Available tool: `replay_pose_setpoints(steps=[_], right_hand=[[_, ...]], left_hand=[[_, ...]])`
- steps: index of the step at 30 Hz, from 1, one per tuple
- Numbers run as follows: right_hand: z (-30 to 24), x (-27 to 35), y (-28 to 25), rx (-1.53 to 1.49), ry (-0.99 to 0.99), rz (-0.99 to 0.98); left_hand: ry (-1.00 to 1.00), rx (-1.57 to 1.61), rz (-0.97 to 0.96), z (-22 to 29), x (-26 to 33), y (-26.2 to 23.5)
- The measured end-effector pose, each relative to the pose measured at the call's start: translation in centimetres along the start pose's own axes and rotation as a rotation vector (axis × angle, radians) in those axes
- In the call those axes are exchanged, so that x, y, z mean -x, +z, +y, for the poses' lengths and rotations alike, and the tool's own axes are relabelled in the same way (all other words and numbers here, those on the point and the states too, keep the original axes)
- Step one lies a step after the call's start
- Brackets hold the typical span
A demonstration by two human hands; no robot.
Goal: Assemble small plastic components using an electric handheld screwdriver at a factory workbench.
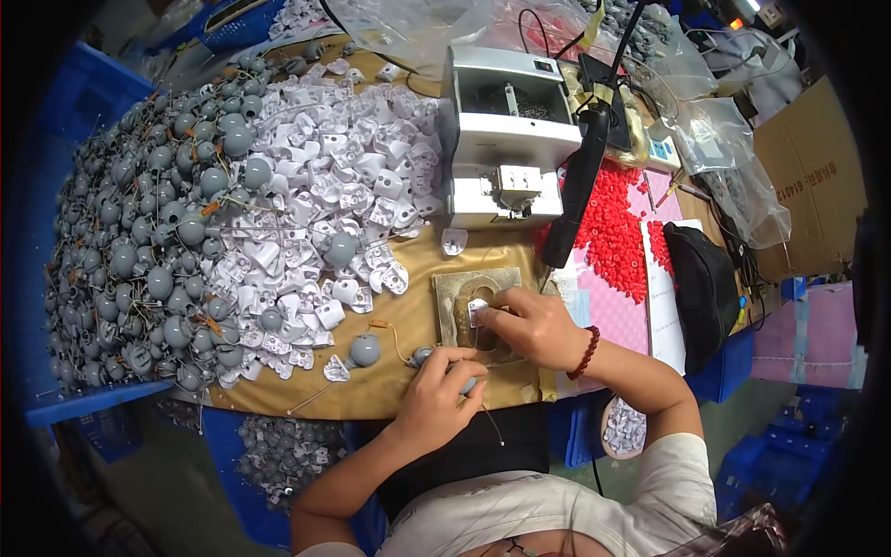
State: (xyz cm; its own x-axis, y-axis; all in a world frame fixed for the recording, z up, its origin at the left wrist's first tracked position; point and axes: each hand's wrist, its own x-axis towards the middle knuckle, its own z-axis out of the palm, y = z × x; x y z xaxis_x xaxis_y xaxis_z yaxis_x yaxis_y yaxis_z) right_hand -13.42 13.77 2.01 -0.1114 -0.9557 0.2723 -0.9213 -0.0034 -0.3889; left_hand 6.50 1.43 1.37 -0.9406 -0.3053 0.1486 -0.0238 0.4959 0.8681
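Worktable cloth: gold-brown (357,397), wrinkled, its front edge at the wearer's lap.
Below the edge: grey pieces in a blue bin (223,464); at right, a small tub (608,444) of white bits.
Left hand (438,397): fingers curled around a grey rounded piece (471,385) at the table edge, a thin wire trailing from it.
Right hand (531,325): thumb and forefinger pinched on a small white part (477,308), over the square block (448,286); beaded bracelet (587,351) on the wrist.
Loose grey ball (365,350): on the cloth, left of the left hand.
Heaps: white housings (316,176) left of the block, grey balls (130,241) beyond; red pieces (613,237) on the right.
Black pouch (701,288): beside the red heap.
Machine (509,144): silver, behind the block; a black tube (580,190) stands across its right side.
Background: cardboard box (812,172), clear bags (733,190), blue crate (88,88).
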Motion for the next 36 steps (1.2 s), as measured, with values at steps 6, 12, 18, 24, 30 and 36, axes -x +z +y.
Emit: replay_pose_setpoints(steps=[6, 12, 18, 24, 30, 36], right_hand=[[-0.8, -0.7, -0.6, 0.140, -0.076, -0.115], [-1.2, 0.4, -0.1, 0.226, -0.152, -0.179], [-0.1, 1.1, -0.1, 0.158, -0.148, -0.197], [2.0, 2.6, -1.5, -0.312, 0.101, -0.046], [2.7, 5.2, -3.0, -0.391, 0.310, -0.035], [2.5, 6.3, 1.1, -0.170, 0.367, 0.252]], left_hand=[[0.053, -0.066, -0.005, 0.0, -0.6, -0.3], [0.007, -0.076, 0.014, 0.1, -1.0, -1.0], [0.084, -0.389, 0.077, 0.7, -2.5, -0.5], [0.145, -0.678, 0.036, -0.7, -2.7, 1.9], [0.170, -0.683, 0.072, -1.2, -3.2, 2.1], [0.167, -0.587, 0.113, -1.6, -3.5, 2.2]])
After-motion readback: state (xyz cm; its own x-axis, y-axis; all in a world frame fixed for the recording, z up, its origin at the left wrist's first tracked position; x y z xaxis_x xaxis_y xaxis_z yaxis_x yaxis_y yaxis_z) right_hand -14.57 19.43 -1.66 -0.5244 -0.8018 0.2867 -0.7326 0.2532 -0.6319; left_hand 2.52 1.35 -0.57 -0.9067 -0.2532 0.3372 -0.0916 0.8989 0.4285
